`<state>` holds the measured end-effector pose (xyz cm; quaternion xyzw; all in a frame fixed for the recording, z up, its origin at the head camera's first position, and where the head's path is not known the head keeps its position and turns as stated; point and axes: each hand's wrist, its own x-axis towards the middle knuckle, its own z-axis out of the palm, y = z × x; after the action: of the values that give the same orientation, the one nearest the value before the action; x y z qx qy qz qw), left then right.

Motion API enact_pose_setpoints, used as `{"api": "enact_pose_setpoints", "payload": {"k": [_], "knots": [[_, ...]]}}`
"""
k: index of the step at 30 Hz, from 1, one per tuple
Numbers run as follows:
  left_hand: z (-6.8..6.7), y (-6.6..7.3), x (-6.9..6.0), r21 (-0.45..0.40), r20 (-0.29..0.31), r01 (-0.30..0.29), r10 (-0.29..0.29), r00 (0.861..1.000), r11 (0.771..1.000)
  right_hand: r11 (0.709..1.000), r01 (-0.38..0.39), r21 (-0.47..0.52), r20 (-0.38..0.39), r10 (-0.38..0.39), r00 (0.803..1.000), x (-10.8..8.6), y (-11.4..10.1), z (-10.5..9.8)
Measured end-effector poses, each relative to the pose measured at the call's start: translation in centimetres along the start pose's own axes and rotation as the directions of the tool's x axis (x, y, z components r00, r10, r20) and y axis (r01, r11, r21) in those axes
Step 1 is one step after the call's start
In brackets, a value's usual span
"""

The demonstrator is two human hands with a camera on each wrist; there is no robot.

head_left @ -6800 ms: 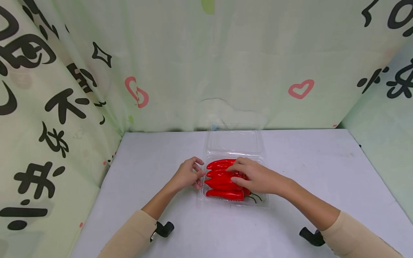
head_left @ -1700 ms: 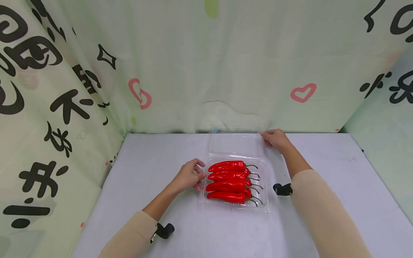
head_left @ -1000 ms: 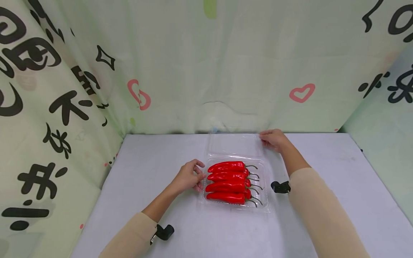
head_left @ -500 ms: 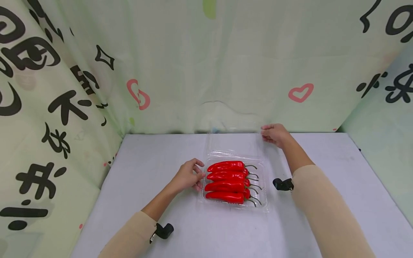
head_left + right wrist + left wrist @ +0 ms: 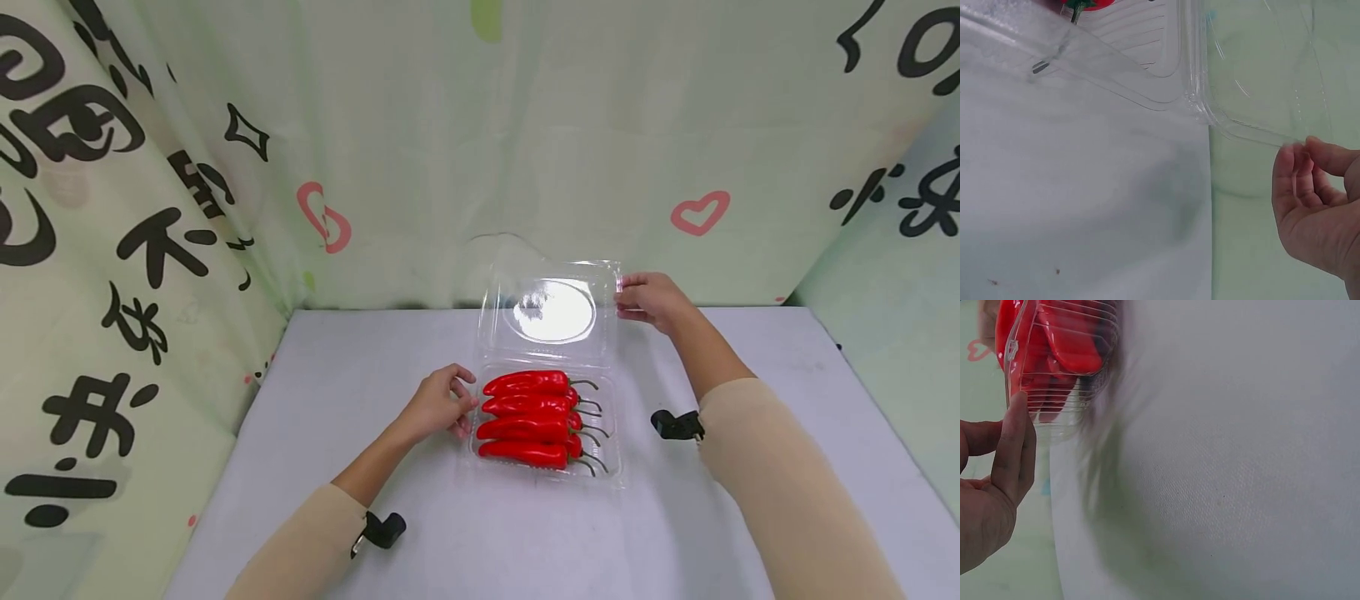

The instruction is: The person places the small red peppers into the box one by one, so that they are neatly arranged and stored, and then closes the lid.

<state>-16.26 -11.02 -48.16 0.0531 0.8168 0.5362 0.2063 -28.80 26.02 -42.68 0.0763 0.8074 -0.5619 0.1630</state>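
Red chili peppers point(image 5: 525, 429) with thin dark green stems lie side by side, several of them, in a clear plastic clamshell container point(image 5: 617, 479). Its transparent lid point(image 5: 498, 321) is tilted up at the back, with a bright reflection across it. My right hand point(image 5: 651, 300) pinches the lid's right edge between thumb and fingers, as the right wrist view also shows. At the container's left side is my left hand point(image 5: 441, 402); in the left wrist view a fairly straight fingertip touches the ribbed clear wall point(image 5: 1054, 400). Some of the left hand's fingers are hidden.
The container stands on a white tabletop point(image 5: 360, 358), whose back edge meets a pale green printed curtain point(image 5: 420, 167). More curtain hangs on the left and right. Each beige sleeve bears a small black camera, such as the left camera point(image 5: 385, 530).
The right hand has gone from the peppers to the lid's right edge, then raised it from lying back to a tilted position. The left hand has stayed at the container's left side.
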Motion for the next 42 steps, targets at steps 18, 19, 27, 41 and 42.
{"api": "enact_pose_setpoints", "payload": {"k": [18,19,27,41,42], "knots": [[-0.4,0.4,1.6,0.036,-0.037,0.05,-0.048,0.998,0.998,0.985,0.161,-0.056,-0.003,-0.161,0.987,-1.8,-2.7,-0.8],[-0.4,0.5,1.7,0.039,-0.04,0.049,-0.047,0.998,0.998,0.984,0.171,-0.055,-0.005,-0.172,0.985,-1.9,-2.7,-0.8],[-0.3,0.9,2.3,0.042,-0.055,0.051,-0.049,0.997,0.998,0.96,0.266,-0.085,-0.012,-0.268,0.963,-2.9,-2.5,-1.0],[-0.8,1.1,4.0,0.023,-0.074,0.044,-0.042,0.996,0.999,0.899,0.396,-0.185,-0.019,-0.406,0.914,-5.6,-1.9,-0.5],[-0.9,1.1,4.2,0.024,-0.075,0.049,-0.047,0.996,0.998,0.894,0.403,-0.198,-0.021,-0.415,0.91,-5.8,-1.8,-0.5]]}}
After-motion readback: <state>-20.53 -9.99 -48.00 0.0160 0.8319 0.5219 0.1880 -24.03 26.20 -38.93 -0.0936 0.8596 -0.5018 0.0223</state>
